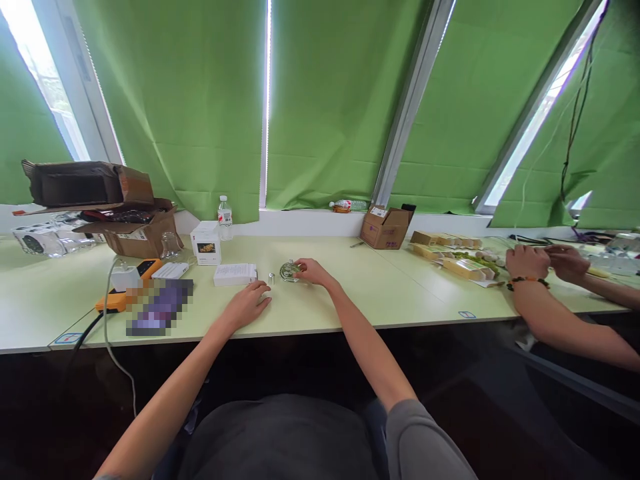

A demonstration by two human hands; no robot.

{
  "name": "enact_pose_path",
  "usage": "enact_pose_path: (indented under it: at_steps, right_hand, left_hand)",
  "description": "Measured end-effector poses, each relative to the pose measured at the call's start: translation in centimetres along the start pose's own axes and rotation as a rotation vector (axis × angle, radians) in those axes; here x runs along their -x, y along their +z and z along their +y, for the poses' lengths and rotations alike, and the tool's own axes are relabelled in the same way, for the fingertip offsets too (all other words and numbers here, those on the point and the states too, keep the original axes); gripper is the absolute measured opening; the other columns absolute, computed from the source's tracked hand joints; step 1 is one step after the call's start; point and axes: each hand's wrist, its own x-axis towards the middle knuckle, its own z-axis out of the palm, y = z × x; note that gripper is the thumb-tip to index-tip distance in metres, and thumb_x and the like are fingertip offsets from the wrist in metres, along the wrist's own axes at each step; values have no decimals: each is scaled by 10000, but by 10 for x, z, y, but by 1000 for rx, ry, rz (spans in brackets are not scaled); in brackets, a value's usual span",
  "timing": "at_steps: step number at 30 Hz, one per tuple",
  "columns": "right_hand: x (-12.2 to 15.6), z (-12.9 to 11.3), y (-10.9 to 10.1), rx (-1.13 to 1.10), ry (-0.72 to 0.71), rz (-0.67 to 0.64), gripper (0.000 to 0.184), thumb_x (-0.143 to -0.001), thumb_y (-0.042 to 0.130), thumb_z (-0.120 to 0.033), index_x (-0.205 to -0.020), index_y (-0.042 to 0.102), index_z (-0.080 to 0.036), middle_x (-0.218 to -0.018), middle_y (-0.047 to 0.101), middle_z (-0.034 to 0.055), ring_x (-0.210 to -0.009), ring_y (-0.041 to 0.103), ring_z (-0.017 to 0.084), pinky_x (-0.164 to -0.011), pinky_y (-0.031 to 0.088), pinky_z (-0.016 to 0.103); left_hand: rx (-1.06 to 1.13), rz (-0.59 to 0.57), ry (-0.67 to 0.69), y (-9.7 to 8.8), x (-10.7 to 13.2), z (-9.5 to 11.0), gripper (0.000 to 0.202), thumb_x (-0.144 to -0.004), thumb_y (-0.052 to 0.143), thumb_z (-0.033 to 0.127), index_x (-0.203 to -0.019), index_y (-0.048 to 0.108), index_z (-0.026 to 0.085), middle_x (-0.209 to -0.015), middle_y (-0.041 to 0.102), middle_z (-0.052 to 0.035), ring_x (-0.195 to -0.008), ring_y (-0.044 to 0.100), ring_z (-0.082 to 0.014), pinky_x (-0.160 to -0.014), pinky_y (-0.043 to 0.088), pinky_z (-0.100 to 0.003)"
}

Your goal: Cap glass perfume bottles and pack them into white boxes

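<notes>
My right hand (314, 273) has its thumb and fingers pinched on the right side of a small greenish, shiny coil (288, 271), which looks like looped thin wire and sits on the table. My left hand (246, 307) rests on the tabletop with its fingers stretched forward and slightly apart. Its fingertips are by the right end of a flat white box (234, 275); whether they touch it I cannot tell. Between the two hands stands a tiny shiny cylinder (271, 278), too small to name.
An upright white box (206, 243), a water bottle (225, 219), a phone (163, 307) and an orange power strip (117, 301) are to the left. Cardboard boxes (135, 230) stand behind them. At right, a co-worker's hands (530, 261) are near yellow cartons (463, 267).
</notes>
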Motion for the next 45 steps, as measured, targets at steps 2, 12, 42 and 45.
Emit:
enact_pose_path:
  at_steps: [2, 12, 42, 45]
  right_hand:
    - [10, -2, 1, 2, -21, -2, 415, -693, 737, -254, -1094, 676, -164, -924, 686, 58, -798, 619, 166, -717, 470, 257]
    - [50, -8, 6, 155, -128, 70, 369, -848, 603, -269, -1209, 597, -193, -1024, 696, 71, -835, 634, 187, -762, 459, 273]
    - [58, -4, -3, 260, -105, 225, 308, -927, 492, -325, -1164, 650, -208, -1111, 690, 65, -904, 643, 200, -810, 438, 282]
    - [59, -5, -3, 272, -120, 223, 307, -926, 490, -329, -1150, 658, -202, -1111, 691, 69, -919, 640, 206, -805, 438, 282]
  left_hand:
    - [-13, 7, -4, 3, 1, -2, 373, -945, 408, 384, -1250, 539, 213, -1315, 518, -94, -1193, 511, -239, -1015, 406, -366]
    - [-3, -38, -67, 6, -6, -3, 547, -942, 383, 497, -1440, 336, 275, -1487, 348, -100, -1386, 315, -254, -1101, 301, -405]
    - [73, 63, -167, 9, -60, -34, 305, -889, 475, 345, -1078, 645, 175, -965, 686, -80, -883, 639, -212, -805, 502, -343]
    - [24, 71, -187, 8, -58, -37, 264, -875, 491, 322, -1024, 655, 177, -953, 668, -88, -892, 626, -232, -814, 483, -365]
